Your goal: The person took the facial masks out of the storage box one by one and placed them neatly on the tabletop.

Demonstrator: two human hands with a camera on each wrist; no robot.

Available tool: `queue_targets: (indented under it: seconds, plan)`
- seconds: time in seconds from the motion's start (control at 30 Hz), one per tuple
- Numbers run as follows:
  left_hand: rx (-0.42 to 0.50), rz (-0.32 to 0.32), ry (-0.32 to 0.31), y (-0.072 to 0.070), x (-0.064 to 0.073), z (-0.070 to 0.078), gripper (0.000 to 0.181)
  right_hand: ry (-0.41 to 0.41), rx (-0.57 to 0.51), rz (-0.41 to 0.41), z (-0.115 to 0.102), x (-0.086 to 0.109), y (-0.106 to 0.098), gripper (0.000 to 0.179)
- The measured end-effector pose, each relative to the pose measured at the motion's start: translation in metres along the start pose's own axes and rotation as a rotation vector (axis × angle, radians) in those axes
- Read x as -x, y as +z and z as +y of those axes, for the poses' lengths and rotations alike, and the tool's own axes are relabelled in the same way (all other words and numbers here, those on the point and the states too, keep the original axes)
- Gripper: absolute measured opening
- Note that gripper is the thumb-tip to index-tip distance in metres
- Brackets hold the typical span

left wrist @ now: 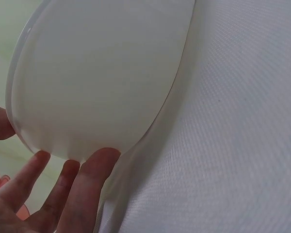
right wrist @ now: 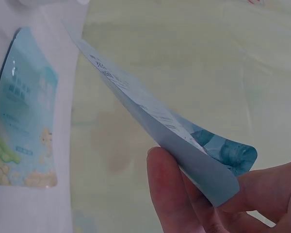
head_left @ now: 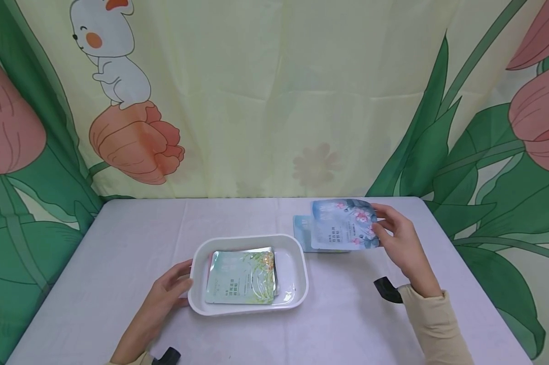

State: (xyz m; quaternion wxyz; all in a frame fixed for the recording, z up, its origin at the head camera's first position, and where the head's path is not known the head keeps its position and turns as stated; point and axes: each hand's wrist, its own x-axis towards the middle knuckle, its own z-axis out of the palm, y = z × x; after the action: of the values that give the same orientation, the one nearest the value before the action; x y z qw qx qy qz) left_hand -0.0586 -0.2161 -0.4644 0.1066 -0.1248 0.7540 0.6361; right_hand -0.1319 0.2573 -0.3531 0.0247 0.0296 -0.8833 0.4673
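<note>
In the head view my right hand (head_left: 400, 243) pinches the right edge of a blue floral sachet (head_left: 345, 224) between thumb and fingers, raised above the table. From the right wrist the held sachet (right wrist: 150, 116) appears nearly edge-on and bent near the fingers. Partly hidden beneath it, a light blue sachet (head_left: 303, 230) lies on the table; its printed animals show in the right wrist view. My left hand (head_left: 167, 289) holds the left end of a white tray (head_left: 290, 284), its fingertips on the outer wall (left wrist: 97, 87). Inside the tray lies a green sachet (head_left: 240, 278) over at least one other.
A white cloth (head_left: 338, 314) covers the table. Behind its far edge hangs a pale curtain (head_left: 265, 101) printed with tulips, leaves and a rabbit. Black straps (head_left: 387, 290) show at both wrists, beside beige sleeves (head_left: 434, 319).
</note>
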Motion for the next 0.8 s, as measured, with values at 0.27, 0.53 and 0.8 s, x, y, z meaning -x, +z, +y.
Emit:
queue_targets:
  seconds: [0.27, 0.53, 0.8]
  plan:
    - [0.006, 0.001, 0.004, 0.000, 0.000, 0.000, 0.056, 0.010, 0.027, 0.037, 0.011, -0.003, -0.008, 0.050]
    - [0.027, -0.010, 0.005, 0.000, 0.000, 0.001, 0.056, 0.030, 0.059, 0.055, 0.023, -0.003, -0.015, 0.050]
    - [0.036, -0.010, 0.009, 0.000, 0.000, 0.000, 0.055, 0.068, 0.078, 0.062, 0.034, -0.006, -0.022, 0.051]
